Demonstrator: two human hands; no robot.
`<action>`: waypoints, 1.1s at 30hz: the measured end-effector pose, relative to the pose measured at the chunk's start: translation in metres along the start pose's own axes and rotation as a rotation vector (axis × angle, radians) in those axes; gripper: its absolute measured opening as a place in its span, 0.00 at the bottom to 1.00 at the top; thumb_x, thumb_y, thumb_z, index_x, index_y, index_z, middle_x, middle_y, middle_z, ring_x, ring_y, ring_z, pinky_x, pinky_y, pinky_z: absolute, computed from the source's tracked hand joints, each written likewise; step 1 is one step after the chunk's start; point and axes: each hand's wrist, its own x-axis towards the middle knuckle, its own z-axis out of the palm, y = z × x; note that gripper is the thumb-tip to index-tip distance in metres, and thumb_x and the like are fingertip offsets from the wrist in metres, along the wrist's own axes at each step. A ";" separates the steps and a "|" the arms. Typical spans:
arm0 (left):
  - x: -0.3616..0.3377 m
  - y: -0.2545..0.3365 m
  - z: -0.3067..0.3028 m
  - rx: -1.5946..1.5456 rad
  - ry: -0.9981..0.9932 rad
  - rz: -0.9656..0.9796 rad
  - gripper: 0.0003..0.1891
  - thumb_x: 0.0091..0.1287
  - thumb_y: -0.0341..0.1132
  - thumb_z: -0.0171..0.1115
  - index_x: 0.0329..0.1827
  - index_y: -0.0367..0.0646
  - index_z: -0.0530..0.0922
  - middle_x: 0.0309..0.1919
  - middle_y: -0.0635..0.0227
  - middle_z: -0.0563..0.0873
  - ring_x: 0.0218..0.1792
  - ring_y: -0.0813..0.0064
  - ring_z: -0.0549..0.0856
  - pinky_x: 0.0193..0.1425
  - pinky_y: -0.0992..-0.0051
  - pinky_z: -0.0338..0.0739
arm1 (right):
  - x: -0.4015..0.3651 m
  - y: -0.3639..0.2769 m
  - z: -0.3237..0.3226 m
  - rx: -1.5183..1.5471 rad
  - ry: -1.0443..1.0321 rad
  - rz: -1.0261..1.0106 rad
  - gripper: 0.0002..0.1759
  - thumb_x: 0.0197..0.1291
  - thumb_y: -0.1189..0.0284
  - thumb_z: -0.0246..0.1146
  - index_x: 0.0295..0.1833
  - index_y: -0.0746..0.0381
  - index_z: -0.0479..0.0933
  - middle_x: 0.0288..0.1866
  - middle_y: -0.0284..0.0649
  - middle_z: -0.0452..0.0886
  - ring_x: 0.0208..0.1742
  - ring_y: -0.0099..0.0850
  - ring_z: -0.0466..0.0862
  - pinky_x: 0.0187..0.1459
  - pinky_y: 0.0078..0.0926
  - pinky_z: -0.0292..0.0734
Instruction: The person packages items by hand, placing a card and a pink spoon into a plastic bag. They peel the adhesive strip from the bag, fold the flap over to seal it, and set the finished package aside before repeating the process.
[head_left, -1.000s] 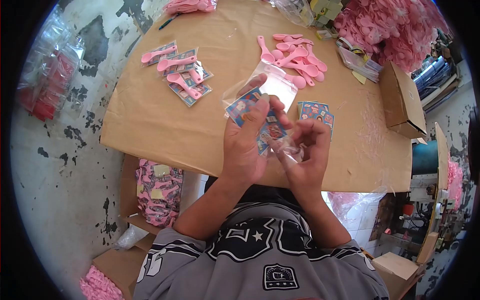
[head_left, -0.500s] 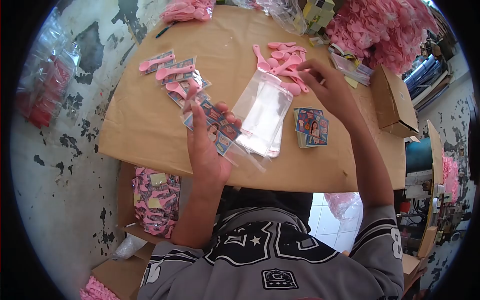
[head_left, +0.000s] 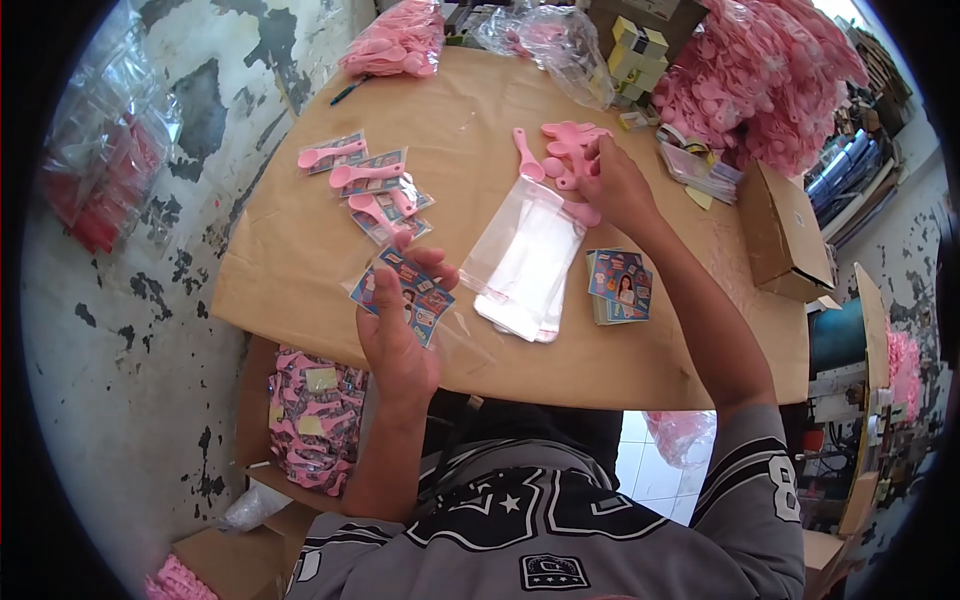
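My left hand (head_left: 402, 345) grips a blue printed card (head_left: 405, 290) inside a clear plastic bag, thumb on top and fingers behind. My right hand (head_left: 615, 185) is at the pile of pink spoons (head_left: 572, 140), its bent fingertips closed on a spoon that they partly hide. One spoon (head_left: 528, 155) lies left of the pile. Below it, a stack of clear bags (head_left: 525, 260) rests on the table. Right of the bags is a stack of blue printed cards (head_left: 620, 285). Several packs of card and pink spoon (head_left: 368, 178) overlap beyond my left hand.
The table (head_left: 300, 280) has brown paper over it. A bag of pink spoons (head_left: 395, 40), a pen (head_left: 350, 88) and a crumpled clear bag (head_left: 555, 45) lie at the back. A large pink heap (head_left: 760, 80) and a cardboard box (head_left: 785, 230) stand right. A box of packs (head_left: 318, 415) sits below left.
My right hand has moved from the pile's right edge onto the spoons. My left hand now holds the bagged card turned more toward me, apart from the finished-looking packs. The view has tilted up slightly.
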 end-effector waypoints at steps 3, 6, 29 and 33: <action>-0.007 -0.007 0.012 -0.014 -0.076 -0.030 0.27 0.84 0.51 0.55 0.72 0.35 0.71 0.51 0.57 0.88 0.49 0.68 0.89 0.59 0.64 0.85 | 0.004 -0.004 -0.008 0.154 -0.047 0.180 0.18 0.57 0.73 0.72 0.53 0.62 0.80 0.45 0.49 0.86 0.44 0.45 0.87 0.47 0.42 0.81; -0.016 -0.007 0.024 -0.009 -0.109 -0.052 0.28 0.84 0.52 0.55 0.71 0.35 0.72 0.51 0.56 0.88 0.48 0.68 0.89 0.58 0.64 0.86 | 0.010 0.002 -0.005 0.071 -0.090 0.034 0.14 0.56 0.74 0.72 0.47 0.67 0.84 0.43 0.50 0.87 0.43 0.43 0.87 0.47 0.42 0.81; 0.008 0.015 0.026 -0.545 -0.192 0.091 0.26 0.82 0.54 0.56 0.71 0.43 0.75 0.59 0.62 0.86 0.58 0.68 0.86 0.72 0.62 0.80 | -0.236 -0.126 -0.099 1.033 -0.279 0.377 0.15 0.74 0.70 0.68 0.59 0.67 0.82 0.39 0.31 0.85 0.34 0.16 0.81 0.34 0.16 0.76; 0.002 0.008 0.039 -0.388 -0.210 0.095 0.26 0.82 0.55 0.55 0.72 0.45 0.73 0.58 0.64 0.86 0.57 0.70 0.86 0.73 0.61 0.78 | -0.234 -0.140 -0.101 1.179 -0.300 0.422 0.15 0.73 0.71 0.69 0.59 0.68 0.83 0.38 0.32 0.85 0.32 0.16 0.80 0.34 0.16 0.76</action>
